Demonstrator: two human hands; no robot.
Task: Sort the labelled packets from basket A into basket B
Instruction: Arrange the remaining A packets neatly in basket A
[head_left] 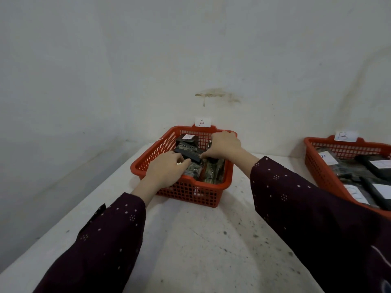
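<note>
In the head view, basket A (pixel 190 193), a red slatted one with a card marked A on its back rim, stands near the back edge of the white tabletop (pixel 201 240), close to the wall. Both hands reach into it. The left hand (pixel 167 166) has its fingers curled round the near left end of a dark packet (pixel 188 154) that lies across the top of the pile. The right hand (pixel 224 144) pinches the packet's right end between thumb and fingertips, its other fingers bent over the basket's back right corner. Under the dark packet lie mottled green packets (pixel 211 170), and behind it a labelled packet (pixel 188 138). Basket B (pixel 317 166) sits at the right edge of the tabletop, well apart, with white-labelled packets (pixel 380 163) inside.
</note>
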